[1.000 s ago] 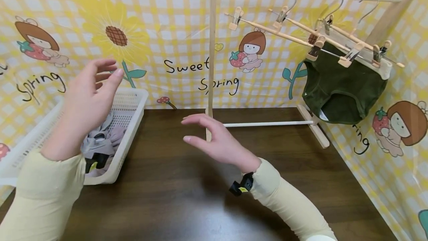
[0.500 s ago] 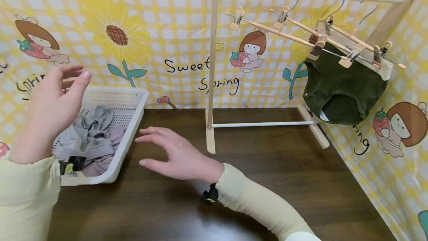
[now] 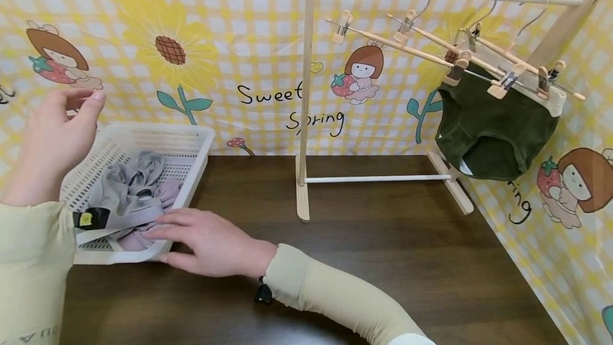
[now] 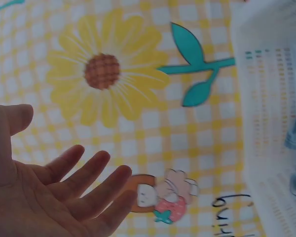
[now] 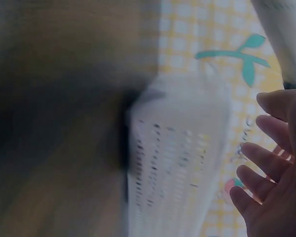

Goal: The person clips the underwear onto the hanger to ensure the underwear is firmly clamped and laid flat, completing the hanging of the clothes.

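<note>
My left hand [image 3: 62, 132] hovers above the left side of a white plastic basket [image 3: 203, 158], holding nothing. In the left wrist view its fingers [image 4: 84, 182] are loosely bent and spread. The right hand [image 3: 210, 244] has come to the basket's front right corner. Its fingertips reach over the rim by the clothes, and the thumb is outside; I cannot tell whether they touch. Inside the basket lie crumpled grey clothes [image 3: 124, 196] and a mauve garment [image 3: 136, 238]. The right wrist view shows that hand with relaxed fingers [image 5: 261, 158] and a blurred basket wall.
A small wooden rack [image 3: 305, 95] with a white top rail stands at the back right. Clip hangers [image 3: 397, 44] hang from it, with dark green briefs [image 3: 493, 121] on the right. A dark wooden table [image 3: 364, 238] meets a yellow checked cloth backdrop [image 3: 258, 31].
My right hand has moved left and down across the table to the basket's corner. The left hand has shifted left, uncovering more of the basket and the clothes.
</note>
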